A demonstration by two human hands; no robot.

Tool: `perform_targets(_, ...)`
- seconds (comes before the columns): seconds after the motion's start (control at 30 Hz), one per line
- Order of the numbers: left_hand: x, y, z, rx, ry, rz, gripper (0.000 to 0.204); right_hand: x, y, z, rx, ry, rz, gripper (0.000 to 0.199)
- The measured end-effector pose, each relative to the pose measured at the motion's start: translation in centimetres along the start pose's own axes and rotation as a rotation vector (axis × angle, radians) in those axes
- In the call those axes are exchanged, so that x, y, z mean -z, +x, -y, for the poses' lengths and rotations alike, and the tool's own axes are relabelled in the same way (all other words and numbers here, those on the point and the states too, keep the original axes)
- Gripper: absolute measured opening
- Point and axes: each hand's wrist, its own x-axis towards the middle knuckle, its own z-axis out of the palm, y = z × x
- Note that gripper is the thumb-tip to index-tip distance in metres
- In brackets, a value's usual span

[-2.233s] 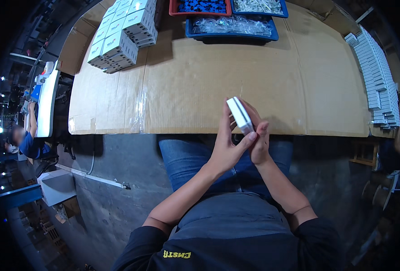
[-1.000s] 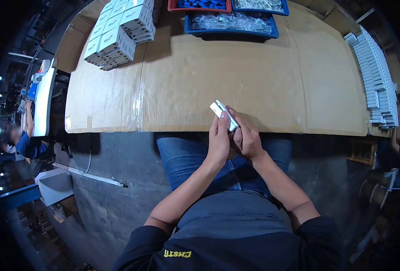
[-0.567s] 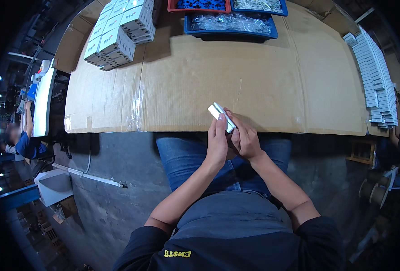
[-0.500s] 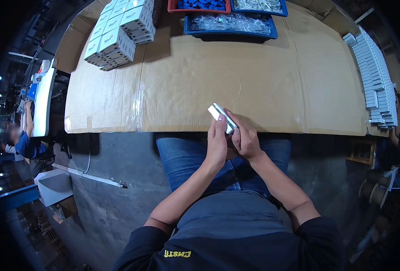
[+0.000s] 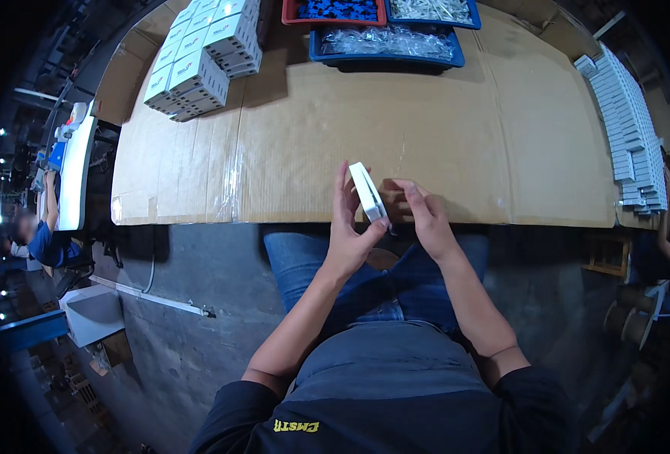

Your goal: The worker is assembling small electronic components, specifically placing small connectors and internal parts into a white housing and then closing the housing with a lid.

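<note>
A white flat rectangular piece, with a dark gap along one long side, is tilted up near the table's front edge. My left hand grips it, with the thumb at its lower end and the fingers behind its left side. My right hand is just to the right, apart from the piece, with its fingers loosely curved and spread. Nothing shows in that hand. The face of the piece turned toward the left fingers is hidden.
Cardboard covers the table. White boxes are stacked at the far left. At the back stand a red tray of blue parts and blue trays of clear and pale parts. White pieces line the right edge. A person sits far left.
My right hand has let go of the white piece and moved right, its fingers spreading. The piece stands more upright in my left hand, which has shifted slightly left.
</note>
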Motion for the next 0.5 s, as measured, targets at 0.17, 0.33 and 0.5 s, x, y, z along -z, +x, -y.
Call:
perform_targets(0.17,1.0,0.0,0.0,-0.127,0.270,0.213,0.107,-1.0,-0.4,1.2,-0.254,0.159,0.133,0.049)
perform_targets(0.33,0.6,0.0,-0.1,0.160,-0.137,-0.031,0.077,-2.1,-0.7,-0.6,-0.043,0.225,0.040,0.057)
perform_targets(0.5,0.1,-0.3,-0.1,0.220,-0.118,-0.064,0.077,-3.4,-1.2,-0.7,0.280,-0.082,-0.008,0.068)
